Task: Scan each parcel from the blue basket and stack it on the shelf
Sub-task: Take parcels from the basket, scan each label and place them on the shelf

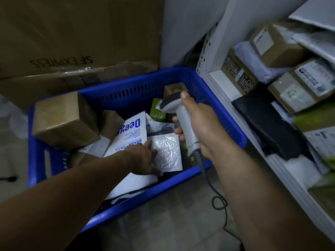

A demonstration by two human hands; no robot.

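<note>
Several parcels crowd the left hand (143, 158) inside the blue basket (126, 84): a brown box (65, 120) beyond it to the left, a white mailer (130, 131) beneath it, and green packets (157, 109) further in. Thumb and fingers pinch the edge of a silver padded mailer (168, 153) lying flat just right of them. The right hand (201, 124), above the basket, is wrapped round a grey scanner (181, 115), its cable (217, 198) trailing over the tiled floor (172, 223). A loaded white shelf (215, 77) stands right of that hand, and a big carton (81, 33) leans behind the basket.

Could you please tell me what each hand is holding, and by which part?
The right hand holds the scanner by its handle. The left hand touches the silver mailer at its left edge; a hold cannot be told.
</note>
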